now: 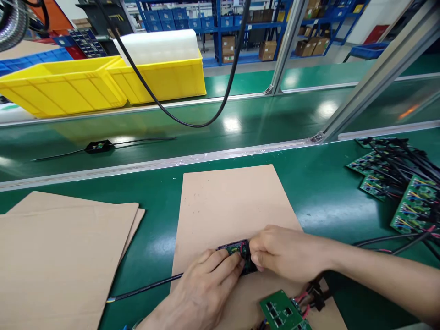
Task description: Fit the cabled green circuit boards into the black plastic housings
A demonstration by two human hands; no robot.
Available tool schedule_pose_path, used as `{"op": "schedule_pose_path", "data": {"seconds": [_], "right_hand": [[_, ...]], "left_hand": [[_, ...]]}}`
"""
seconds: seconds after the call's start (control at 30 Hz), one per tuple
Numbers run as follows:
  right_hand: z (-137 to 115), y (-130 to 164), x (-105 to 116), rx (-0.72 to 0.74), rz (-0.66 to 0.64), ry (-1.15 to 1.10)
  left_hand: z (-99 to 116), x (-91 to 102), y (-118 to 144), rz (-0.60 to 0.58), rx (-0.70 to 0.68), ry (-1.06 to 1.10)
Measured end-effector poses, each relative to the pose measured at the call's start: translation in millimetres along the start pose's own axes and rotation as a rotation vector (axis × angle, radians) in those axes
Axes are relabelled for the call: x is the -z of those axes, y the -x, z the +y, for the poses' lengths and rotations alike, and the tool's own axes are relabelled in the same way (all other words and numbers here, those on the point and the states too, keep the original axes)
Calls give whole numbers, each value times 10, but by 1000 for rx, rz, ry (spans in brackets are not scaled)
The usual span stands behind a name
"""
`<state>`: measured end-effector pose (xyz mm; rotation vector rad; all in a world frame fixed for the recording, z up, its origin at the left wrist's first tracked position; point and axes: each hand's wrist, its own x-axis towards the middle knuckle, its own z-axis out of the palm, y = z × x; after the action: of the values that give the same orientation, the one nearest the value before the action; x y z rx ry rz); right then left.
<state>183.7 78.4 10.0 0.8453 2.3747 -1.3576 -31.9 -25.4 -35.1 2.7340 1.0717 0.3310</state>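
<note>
Both hands meet over a small black housing with a green circuit board inside, resting on a brown cardboard sheet. My left hand pinches its near left side. My right hand grips its right end. A black cable runs left from under my left hand. Another green circuit board with red and black wires lies on the cardboard just below my right hand.
A pile of green circuit boards with black wires sits at the right. Stacked cardboard sheets lie at the left. A finished black unit with leads rests on the conveyor belt. Yellow bins stand behind; a black hose hangs down.
</note>
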Motion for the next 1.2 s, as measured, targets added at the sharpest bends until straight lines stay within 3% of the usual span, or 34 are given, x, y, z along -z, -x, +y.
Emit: {"op": "schedule_pose_path", "data": {"seconds": [0.13, 0.33, 0.5, 0.63, 0.83, 0.93, 1.07, 1.2], "right_hand": [[87, -181, 187, -134, -275, -187], [8, -273, 271, -104, -263, -26], [-100, -283, 140, -97, -65, 220], [-98, -102, 47, -65, 122, 379], [275, 118, -225, 304, 423, 673], [406, 102, -350, 424, 480, 788], [419, 62, -395, 476, 515, 774], [390, 30, -390, 536, 539, 755]], "left_hand": [[-18, -29, 40, -37, -11, -6], [-14, -35, 53, -88, -34, -75], [24, -38, 6, -55, -15, -100], [54, -22, -50, -14, -31, -113], [151, -9, -128, 105, -53, -276], [219, -45, -150, 138, -28, -331], [314, -171, -149, 150, 97, -312], [403, -235, -197, 96, 171, -240]]}}
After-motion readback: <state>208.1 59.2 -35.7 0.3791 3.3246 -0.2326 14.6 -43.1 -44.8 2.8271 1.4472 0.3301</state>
